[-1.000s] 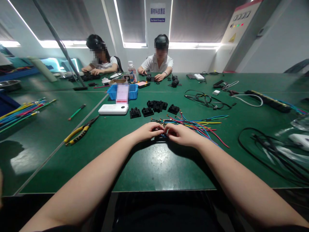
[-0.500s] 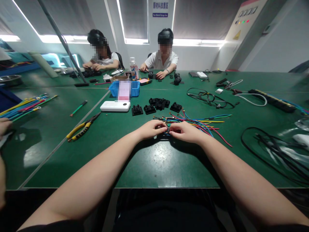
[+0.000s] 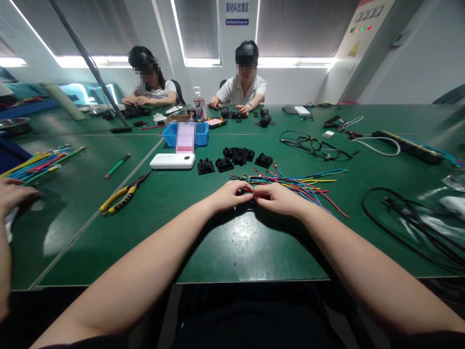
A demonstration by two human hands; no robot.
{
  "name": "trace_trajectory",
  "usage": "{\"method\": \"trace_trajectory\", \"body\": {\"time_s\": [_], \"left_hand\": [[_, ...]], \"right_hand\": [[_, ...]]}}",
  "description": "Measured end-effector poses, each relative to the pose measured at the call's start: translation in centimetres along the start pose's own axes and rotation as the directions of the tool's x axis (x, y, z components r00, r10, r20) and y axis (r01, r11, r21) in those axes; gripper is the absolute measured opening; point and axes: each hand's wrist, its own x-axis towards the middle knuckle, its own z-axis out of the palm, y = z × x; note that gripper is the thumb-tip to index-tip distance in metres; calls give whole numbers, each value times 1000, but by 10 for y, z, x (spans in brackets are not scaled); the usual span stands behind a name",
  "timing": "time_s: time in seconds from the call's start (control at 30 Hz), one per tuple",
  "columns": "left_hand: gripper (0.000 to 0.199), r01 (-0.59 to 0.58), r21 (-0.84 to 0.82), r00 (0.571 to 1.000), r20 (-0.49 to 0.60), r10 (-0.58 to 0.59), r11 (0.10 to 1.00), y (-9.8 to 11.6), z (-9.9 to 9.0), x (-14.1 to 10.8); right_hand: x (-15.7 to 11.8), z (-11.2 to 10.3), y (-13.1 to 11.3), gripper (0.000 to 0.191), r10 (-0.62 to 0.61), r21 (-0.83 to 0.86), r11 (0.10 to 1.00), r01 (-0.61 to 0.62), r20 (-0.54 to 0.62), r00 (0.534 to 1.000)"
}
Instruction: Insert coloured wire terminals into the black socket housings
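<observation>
My left hand (image 3: 234,195) and my right hand (image 3: 276,198) meet fingertip to fingertip over the green table. Their fingers are closed around something small that they mostly hide; only a dark edge shows beneath them. A loose bundle of coloured wires (image 3: 303,182), red, blue, yellow and green, fans out just behind and to the right of my right hand. Beyond the hands sit several black plastic blocks (image 3: 240,156) with raised posts, one of them a separate black block (image 3: 264,160) on the right.
Yellow-handled pliers (image 3: 125,195) and a white device (image 3: 172,161) lie left, near a blue bin (image 3: 169,134). Black cables (image 3: 378,228) coil at right. A neighbour's hand (image 3: 16,194) is at the left edge beside more wires (image 3: 39,162). Two people work across the table.
My fingertips have drawn slightly closer together over the hidden piece. At the left edge, the neighbour's hand has come further into view. The whole view has shifted a little.
</observation>
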Motion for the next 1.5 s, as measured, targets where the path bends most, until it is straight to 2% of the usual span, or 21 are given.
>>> {"method": "trace_trajectory", "body": {"time_s": [0.27, 0.5, 0.63, 0.77, 0.87, 1.03, 1.23, 1.5], "left_hand": [[24, -37, 75, 999, 4, 37, 996, -1, 0, -1], [35, -85, 102, 996, 15, 84, 991, -1, -8, -7], [37, -149, 136, 989, 46, 144, 979, 0, -9, -9], [38, -203, 144, 978, 83, 193, 968, 2, -5, -8], [38, -222, 142, 973, 90, 210, 965, 2, -3, -7], [38, -222, 140, 974, 84, 212, 965, 1, -1, -5], [39, -229, 127, 969, 123, 214, 965, 2, -4, -6], [34, -214, 71, 963, 183, 198, 974, -3, -7, -3]], "right_hand": [[2, 3, 3, 22, -38, 55, 998, 37, 23, 999], [-1, -3, -1, 10, 29, 23, 999, -29, -1, 1000], [0, -4, 1, 21, 112, 87, 990, -114, 30, 993], [1, -3, 2, 36, 208, 172, 957, -232, 147, 967], [2, -3, 1, 40, 237, 222, 932, -286, 222, 946], [4, 0, 0, 41, 259, 237, 919, -315, 237, 936], [3, 1, -2, 42, 293, 211, 916, -341, 229, 928], [4, -1, -5, 46, 278, 229, 913, -337, 255, 926]]}}
